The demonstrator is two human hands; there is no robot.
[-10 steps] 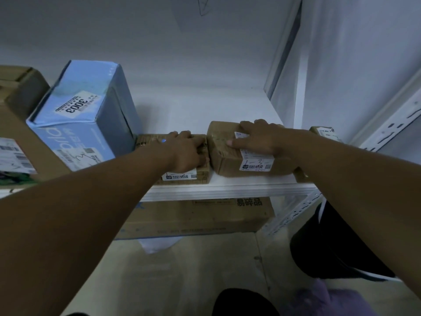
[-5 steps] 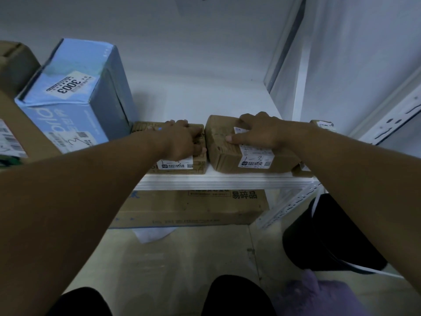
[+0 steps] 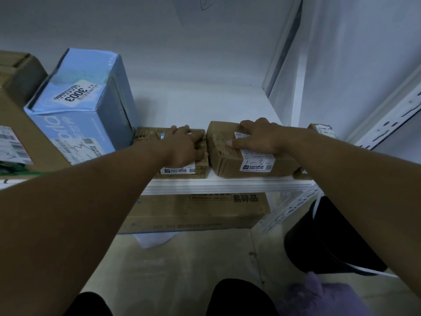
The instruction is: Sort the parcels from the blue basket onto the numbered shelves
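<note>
Two brown cardboard parcels lie side by side at the front of the white shelf (image 3: 218, 185). My left hand (image 3: 184, 144) rests on top of the flat parcel (image 3: 150, 135), fingers curled over its right end. My right hand (image 3: 257, 137) lies flat on the thicker parcel (image 3: 230, 160), whose label reads 1-3. Both parcels sit on the shelf board, touching each other. A third small parcel (image 3: 321, 130) stands behind my right forearm, mostly hidden. The blue basket is out of view.
A light-blue carton labelled 3003 (image 3: 84, 106) stands left of the flat parcel, with brown boxes (image 3: 20, 124) further left. A long carton (image 3: 196, 213) lies on the floor under the shelf. A black bin (image 3: 328, 236) stands at right beside the shelf upright (image 3: 387, 119).
The view has shifted slightly. Both hands stay on the same two parcels, which have hardly moved on the shelf.
</note>
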